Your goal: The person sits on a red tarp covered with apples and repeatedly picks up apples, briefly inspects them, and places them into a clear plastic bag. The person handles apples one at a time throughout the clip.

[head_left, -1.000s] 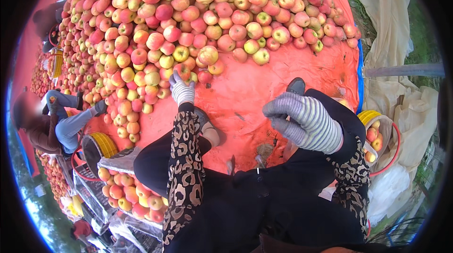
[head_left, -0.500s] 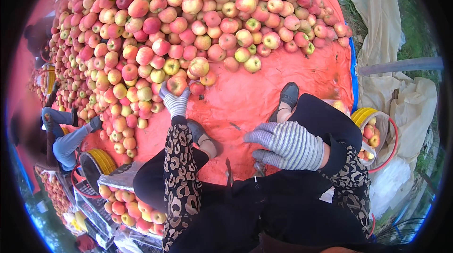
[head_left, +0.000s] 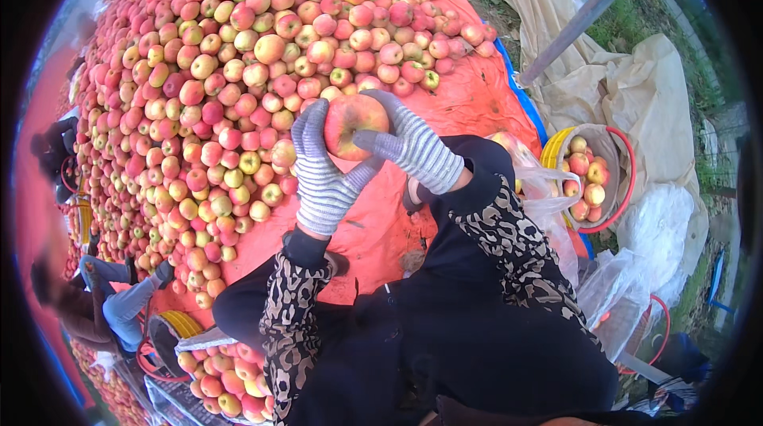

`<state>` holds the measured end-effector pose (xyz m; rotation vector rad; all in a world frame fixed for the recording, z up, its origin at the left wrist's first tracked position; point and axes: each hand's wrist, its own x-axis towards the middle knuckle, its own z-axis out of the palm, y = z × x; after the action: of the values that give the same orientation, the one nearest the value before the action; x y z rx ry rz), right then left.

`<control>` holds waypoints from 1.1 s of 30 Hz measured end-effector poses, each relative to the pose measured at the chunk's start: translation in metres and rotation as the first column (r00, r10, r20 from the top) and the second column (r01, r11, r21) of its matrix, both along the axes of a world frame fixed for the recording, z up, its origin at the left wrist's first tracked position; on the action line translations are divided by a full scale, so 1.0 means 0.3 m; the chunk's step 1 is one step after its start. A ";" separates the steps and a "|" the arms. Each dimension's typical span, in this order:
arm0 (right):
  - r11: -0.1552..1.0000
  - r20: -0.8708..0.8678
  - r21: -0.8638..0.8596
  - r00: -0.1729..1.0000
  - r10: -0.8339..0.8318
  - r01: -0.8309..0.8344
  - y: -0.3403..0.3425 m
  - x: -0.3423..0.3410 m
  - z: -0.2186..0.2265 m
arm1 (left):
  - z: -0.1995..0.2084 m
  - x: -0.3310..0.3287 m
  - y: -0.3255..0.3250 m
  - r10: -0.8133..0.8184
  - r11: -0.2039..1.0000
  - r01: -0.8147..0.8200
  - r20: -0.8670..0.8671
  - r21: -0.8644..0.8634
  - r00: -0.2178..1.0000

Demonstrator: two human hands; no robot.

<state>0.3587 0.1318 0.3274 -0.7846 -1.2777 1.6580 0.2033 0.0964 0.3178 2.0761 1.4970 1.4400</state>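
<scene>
A large red-and-yellow apple (head_left: 354, 125) is held up between my two hands, its stem hollow showing. My left hand (head_left: 324, 176), in a grey-and-white striped glove, grips its left and lower side. On the other side my right hand (head_left: 409, 140), gloved alike, wraps the fruit with the thumb across its front. Beyond them a big heap of red and yellow apples (head_left: 230, 68) spreads over a red tarp (head_left: 381, 243).
At right stands a yellow bucket (head_left: 556, 148) with a red handle and several apples, beside clear plastic bags (head_left: 636, 243). A crate of apples (head_left: 226, 378) sits at lower left near another bucket (head_left: 179, 327). A person in jeans (head_left: 127, 307) sits at left. A grey pole (head_left: 584, 17) slants at upper right.
My left hand has lifted the apple off the heap's edge toward me. My right hand, earlier apart over my lap, has come in and taken hold of it too. The view has shifted.
</scene>
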 end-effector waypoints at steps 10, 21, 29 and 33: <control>0.790 -0.367 -0.267 0.700 -0.613 0.551 -0.367 0.739 0.048 | 0.121 0.250 -0.091 -0.353 0.893 0.396 0.211 -0.213 0.911; 0.575 0.314 -0.233 0.621 -0.718 0.784 -0.757 0.942 -0.246 | -0.223 0.838 -0.124 -0.835 0.546 0.586 -0.332 -0.599 0.439; 0.452 -0.009 -0.331 0.476 -0.879 0.828 -0.702 0.977 -0.243 | -0.329 0.935 -0.136 -0.877 0.261 0.515 0.022 -0.816 0.480; 0.571 0.286 -0.033 0.555 -0.781 0.821 -0.613 0.942 -0.337 | -0.044 0.682 -0.160 -0.333 0.160 0.788 0.719 -0.594 0.610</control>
<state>0.6412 -0.0521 0.2263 -1.4541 -0.7080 0.9031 0.4078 0.0485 0.3047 1.2032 0.7287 0.4505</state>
